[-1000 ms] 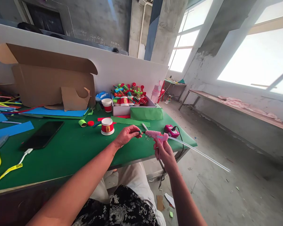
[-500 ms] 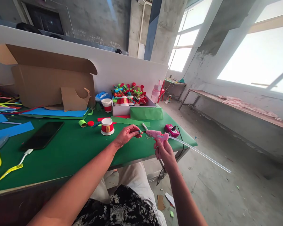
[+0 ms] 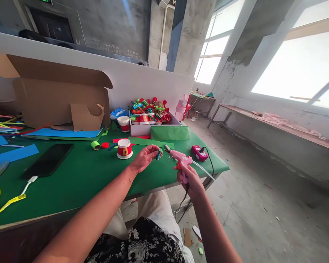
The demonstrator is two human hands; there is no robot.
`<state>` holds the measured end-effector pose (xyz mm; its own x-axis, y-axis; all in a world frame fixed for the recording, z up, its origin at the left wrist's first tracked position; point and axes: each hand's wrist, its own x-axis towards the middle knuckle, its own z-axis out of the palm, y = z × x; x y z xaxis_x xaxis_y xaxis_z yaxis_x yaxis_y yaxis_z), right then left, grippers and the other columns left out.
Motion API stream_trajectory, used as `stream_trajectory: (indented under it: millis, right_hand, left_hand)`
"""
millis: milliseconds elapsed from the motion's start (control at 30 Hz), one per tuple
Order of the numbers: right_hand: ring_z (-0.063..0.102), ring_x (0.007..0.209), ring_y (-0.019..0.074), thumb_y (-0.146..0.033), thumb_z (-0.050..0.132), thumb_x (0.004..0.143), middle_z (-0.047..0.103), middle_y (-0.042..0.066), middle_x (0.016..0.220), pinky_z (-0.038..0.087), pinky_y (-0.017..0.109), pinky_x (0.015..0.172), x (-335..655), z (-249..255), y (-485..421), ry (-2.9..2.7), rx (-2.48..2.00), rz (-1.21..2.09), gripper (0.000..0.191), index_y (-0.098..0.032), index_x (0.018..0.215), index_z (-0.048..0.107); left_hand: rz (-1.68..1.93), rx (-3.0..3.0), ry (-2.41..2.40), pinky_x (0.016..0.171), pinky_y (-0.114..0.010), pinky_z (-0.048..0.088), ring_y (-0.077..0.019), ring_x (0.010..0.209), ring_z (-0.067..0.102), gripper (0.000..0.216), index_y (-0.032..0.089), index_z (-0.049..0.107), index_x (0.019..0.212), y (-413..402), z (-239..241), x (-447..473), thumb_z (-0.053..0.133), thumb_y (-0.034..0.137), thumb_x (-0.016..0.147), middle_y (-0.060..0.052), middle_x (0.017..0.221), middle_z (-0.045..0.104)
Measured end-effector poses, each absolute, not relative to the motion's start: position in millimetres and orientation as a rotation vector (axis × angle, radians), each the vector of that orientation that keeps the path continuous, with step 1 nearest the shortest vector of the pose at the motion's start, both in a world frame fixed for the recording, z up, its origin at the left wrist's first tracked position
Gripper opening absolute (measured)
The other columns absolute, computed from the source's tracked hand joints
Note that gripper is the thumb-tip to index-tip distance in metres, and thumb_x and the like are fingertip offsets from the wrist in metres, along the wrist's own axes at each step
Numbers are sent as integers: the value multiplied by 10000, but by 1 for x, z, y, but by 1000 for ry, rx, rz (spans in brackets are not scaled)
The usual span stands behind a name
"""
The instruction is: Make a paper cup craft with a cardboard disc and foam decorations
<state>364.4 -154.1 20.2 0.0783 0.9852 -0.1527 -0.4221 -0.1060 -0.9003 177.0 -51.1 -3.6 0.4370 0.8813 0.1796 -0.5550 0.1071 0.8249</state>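
Note:
My left hand (image 3: 144, 157) pinches a small coiled green and blue pipe-cleaner piece (image 3: 159, 153) above the green table (image 3: 79, 175). My right hand (image 3: 188, 177) grips the handle of a pink glue gun (image 3: 180, 157), whose nozzle points left toward the coil with a small gap between them. A clear glue stick (image 3: 204, 170) sticks out of the gun's back. A white paper cup with a red band (image 3: 124, 148) stands upside down just left of my left hand.
A white box of finished colourful cup crafts (image 3: 149, 116) sits at the back right, a second cup (image 3: 124, 123) beside it. A phone (image 3: 48, 159) on a cable, blue paper sheets (image 3: 12, 153), an open cardboard box (image 3: 55, 93) and a pink power adapter (image 3: 199, 152) lie on the table.
The glue gun's nozzle has drawn back a little from the coil and the gun has tilted, its glue stick swinging down. My left hand has turned the coil slightly.

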Motion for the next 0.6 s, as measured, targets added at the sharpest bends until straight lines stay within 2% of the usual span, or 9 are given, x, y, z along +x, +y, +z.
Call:
stream_trajectory:
  millis: [133, 300, 500, 600]
  right_hand:
    - [431, 388, 43, -524, 895, 482, 704, 28, 668, 358, 182, 350, 360, 21, -152, -713, -1052, 1410, 505, -165, 725, 635]
    - [503, 450, 89, -524, 842, 543, 672, 33, 629, 411, 213, 403, 368, 18, -149, -749, -1173, 1324, 442, -155, 684, 644]
    - [472, 478, 125, -521, 632, 727, 560, 1, 520, 353, 240, 456, 409, 16, -130, -958, -1649, 776, 369, -178, 593, 619]
    - [529, 511, 172, -472, 494, 819, 554, 21, 490, 378, 268, 505, 424, 19, -118, -1197, -1995, 509, 411, -211, 509, 559]
  left_hand:
    - [1127, 895, 376, 699, -250, 480, -126, 730, 650, 256, 152, 692, 850, -49, -4, 177, 855, 216, 664, -13, 763, 701]
    - [1241, 744, 314, 775, -315, 523, -154, 772, 667, 271, 159, 686, 828, -48, -1, 175, 866, 226, 637, -16, 780, 703]
    - [1301, 719, 337, 861, -370, 526, -159, 821, 671, 217, 172, 671, 825, -45, 2, 169, 827, 231, 685, -10, 805, 699]
    - [1286, 766, 341, 866, -382, 526, -177, 849, 674, 223, 170, 670, 830, -45, 2, 169, 822, 254, 690, -21, 793, 700]
